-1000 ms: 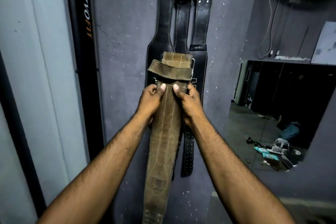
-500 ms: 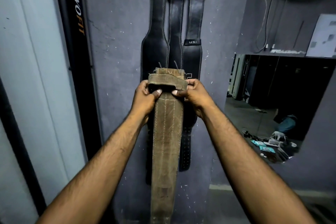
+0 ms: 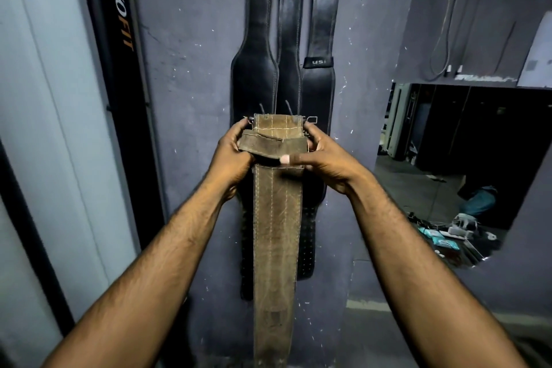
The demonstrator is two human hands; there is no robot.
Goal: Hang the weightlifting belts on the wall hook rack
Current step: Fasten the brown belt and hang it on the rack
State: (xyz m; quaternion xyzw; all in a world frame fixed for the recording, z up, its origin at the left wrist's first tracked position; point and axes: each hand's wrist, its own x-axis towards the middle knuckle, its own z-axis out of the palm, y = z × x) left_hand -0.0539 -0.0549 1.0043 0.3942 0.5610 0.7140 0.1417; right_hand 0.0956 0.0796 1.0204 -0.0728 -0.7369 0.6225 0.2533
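A worn brown weightlifting belt (image 3: 276,227) hangs straight down in front of me, its buckle end at the top. My left hand (image 3: 231,155) grips the left side of that end, and my right hand (image 3: 324,158) grips the right side, with its thumb pressing the loose keeper loop. Two buckle prongs stick up behind the top edge. Three black belts (image 3: 255,69) hang side by side on the grey wall behind, their tops running out of the frame. The hook rack is not in view.
A black upright with orange "FIT" lettering (image 3: 119,39) stands left of the belts, beside a white panel (image 3: 44,129). At the right a wall mirror (image 3: 448,173) reflects a gym floor with scattered items. Cables hang on the wall above it.
The view has tilted down, so the black belts' buckles and the rack left the frame. My right thumb slid left across the brown belt under the keeper loop.
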